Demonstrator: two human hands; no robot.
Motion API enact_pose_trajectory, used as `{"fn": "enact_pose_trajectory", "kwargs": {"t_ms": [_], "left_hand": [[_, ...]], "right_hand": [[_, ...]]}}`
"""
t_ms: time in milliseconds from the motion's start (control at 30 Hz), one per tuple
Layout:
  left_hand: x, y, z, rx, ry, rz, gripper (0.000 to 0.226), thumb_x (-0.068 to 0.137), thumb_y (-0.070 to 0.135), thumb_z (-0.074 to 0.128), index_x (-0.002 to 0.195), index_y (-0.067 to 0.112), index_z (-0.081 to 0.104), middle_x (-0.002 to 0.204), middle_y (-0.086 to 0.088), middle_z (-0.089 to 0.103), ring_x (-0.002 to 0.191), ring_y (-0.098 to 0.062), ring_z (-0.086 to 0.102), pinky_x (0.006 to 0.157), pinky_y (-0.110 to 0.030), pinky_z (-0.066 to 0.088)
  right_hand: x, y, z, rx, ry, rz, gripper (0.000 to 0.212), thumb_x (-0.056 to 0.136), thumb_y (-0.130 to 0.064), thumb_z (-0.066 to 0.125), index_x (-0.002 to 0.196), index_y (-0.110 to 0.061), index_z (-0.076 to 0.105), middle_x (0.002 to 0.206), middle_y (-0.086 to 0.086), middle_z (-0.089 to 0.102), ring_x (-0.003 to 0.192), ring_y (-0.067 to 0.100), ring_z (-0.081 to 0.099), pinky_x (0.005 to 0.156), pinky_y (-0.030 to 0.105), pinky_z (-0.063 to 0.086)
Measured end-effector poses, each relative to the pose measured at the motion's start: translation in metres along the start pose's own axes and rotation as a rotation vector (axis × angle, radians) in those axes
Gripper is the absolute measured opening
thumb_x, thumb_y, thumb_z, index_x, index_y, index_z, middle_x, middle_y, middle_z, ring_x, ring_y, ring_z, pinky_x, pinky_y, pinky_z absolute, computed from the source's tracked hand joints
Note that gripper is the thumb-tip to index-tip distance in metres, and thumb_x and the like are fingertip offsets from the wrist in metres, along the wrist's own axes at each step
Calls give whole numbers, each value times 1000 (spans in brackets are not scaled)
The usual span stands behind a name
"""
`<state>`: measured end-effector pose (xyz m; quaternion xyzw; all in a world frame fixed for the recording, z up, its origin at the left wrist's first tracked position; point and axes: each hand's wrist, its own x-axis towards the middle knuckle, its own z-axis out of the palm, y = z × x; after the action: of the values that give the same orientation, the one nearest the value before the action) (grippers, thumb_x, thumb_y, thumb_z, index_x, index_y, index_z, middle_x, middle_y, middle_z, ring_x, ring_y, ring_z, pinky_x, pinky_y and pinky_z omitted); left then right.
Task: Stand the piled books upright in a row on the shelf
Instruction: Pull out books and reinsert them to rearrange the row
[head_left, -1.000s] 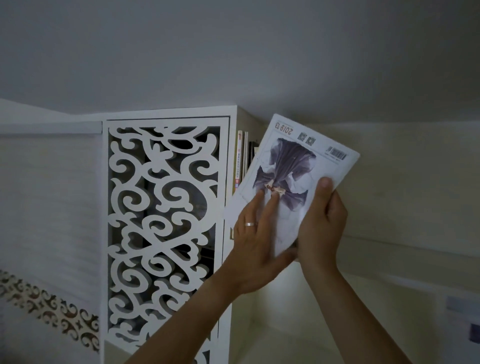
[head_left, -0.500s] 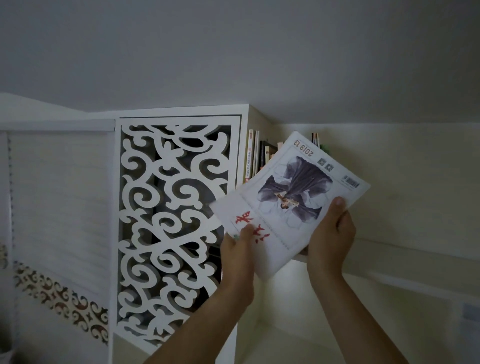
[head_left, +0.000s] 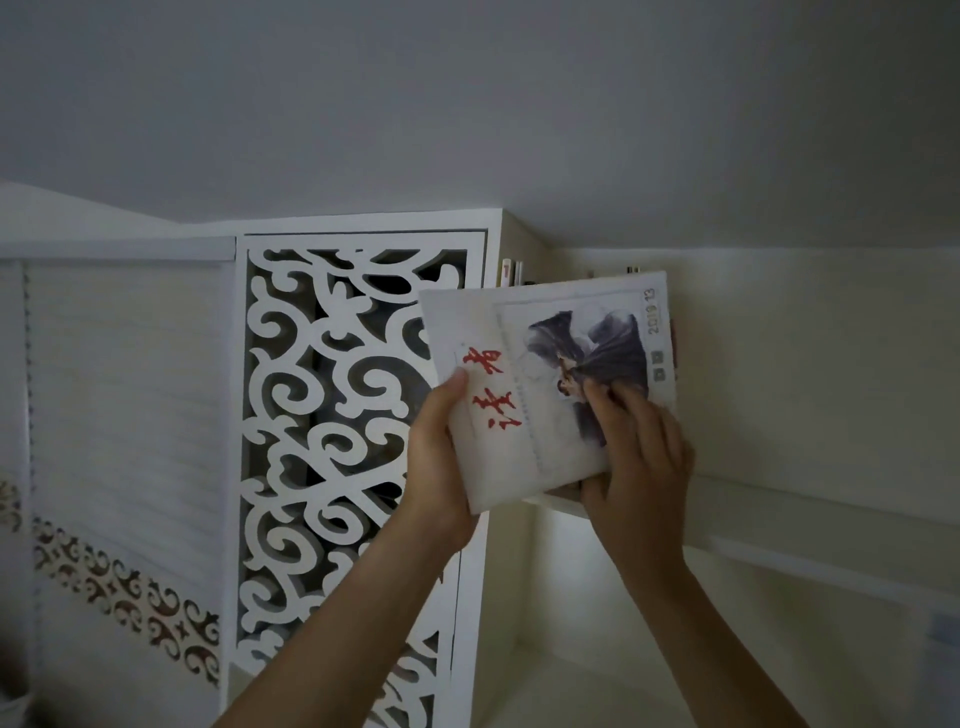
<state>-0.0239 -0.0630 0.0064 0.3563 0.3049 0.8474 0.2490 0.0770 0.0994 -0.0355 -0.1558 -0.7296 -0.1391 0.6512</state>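
A plain grey-white ceiling (head_left: 467, 104) spans the upper part of the room. Below it stands a white cabinet (head_left: 496, 221) whose side carries a carved scrollwork panel (head_left: 332, 415) with dark openings behind. Left of the panel is a ribbed cream wall section (head_left: 124, 389) crossed by a brown ornamental border (head_left: 124, 597). A cream wall (head_left: 805, 364) lies to the right. Lighting is dim.

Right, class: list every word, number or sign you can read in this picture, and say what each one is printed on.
"2019 13": along the right edge of the magazine cover, running sideways.
Two large red brush characters on the cover's white part, beside the left hand: visible, but I cannot read them surely.
Small square codes under the date: too small to read.
Book spines on the shelf behind: print blurred, unreadable.
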Motion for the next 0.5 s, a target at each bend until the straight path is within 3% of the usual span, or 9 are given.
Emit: {"fn": "enact_pose_trajectory", "kwargs": {"t_ms": [100, 133, 200, 267, 333, 367, 433, 500], "left_hand": [[-3, -3, -1, -8, -307, 73, 75, 98, 70, 27, 127, 18, 72, 130, -15, 68, 127, -32, 60, 105, -46, 49], [-4, -7, 2, 96, -355, 153, 68, 99, 65, 29, 131, 21, 70, 135, -14, 65, 133, -31, 55, 111, -46, 44], [-7, -11, 7, 399, -404, 331, 48, 97, 31, 43, 142, 32, 61, 146, -2, 57, 142, -19, 47, 114, -40, 43], [-10, -22, 7, 689, -489, 468, 82, 84, 5, 48, 161, 26, 31, 164, 0, 31, 156, -14, 25, 124, -36, 33], [-8, -34, 3, 796, -586, 456, 96, 82, 4, 50, 165, 18, 4, 172, -4, 11, 161, -18, 10, 129, -34, 21], [-7, -39, 4, 785, -578, 407, 97, 84, 10, 50, 166, 19, -1, 172, -9, 11, 160, -25, 12, 130, -41, 20], [-3, -43, 7, 672, -444, 319, 90, 89, 34, 54, 165, 33, 7, 170, -8, 25, 156, -28, 26, 127, -54, 27], [0, -43, 11, 617, -316, 336, 83, 94, 56, 57, 163, 42, 12, 170, 6, 25, 157, -16, 26, 128, -45, 29]], "right_hand": [[4, -5, 1, 4, 65, 45, 55, 91, -16, 58, 146, -15, 56, 133, 12, 60, 119, 35, 54, 99, 56, 50], [9, -10, 0, 24, 92, 61, 50, 95, -20, 58, 144, -12, 57, 128, 14, 62, 117, 35, 56, 97, 55, 52], [19, -22, -6, 100, 104, 85, 47, 104, -36, 47, 140, -8, 61, 121, 15, 65, 111, 32, 61, 95, 46, 55], [28, -37, -14, 203, 100, 101, 51, 108, -43, 36, 136, -9, 61, 114, 13, 67, 102, 28, 65, 88, 37, 55], [31, -48, -17, 295, 87, 81, 39, 107, -37, 42, 130, -10, 58, 106, 12, 67, 90, 24, 67, 77, 37, 59], [32, -51, -19, 337, 54, 61, 35, 104, -34, 47, 130, -12, 57, 106, 11, 67, 90, 23, 68, 76, 36, 60], [36, -52, -22, 485, -102, 81, 37, 100, -29, 53, 135, -18, 53, 118, 10, 66, 104, 22, 67, 86, 38, 58], [39, -49, -28, 601, -329, 154, 48, 95, -15, 64, 140, -20, 50, 131, 10, 60, 118, 23, 60, 98, 44, 54]]}}
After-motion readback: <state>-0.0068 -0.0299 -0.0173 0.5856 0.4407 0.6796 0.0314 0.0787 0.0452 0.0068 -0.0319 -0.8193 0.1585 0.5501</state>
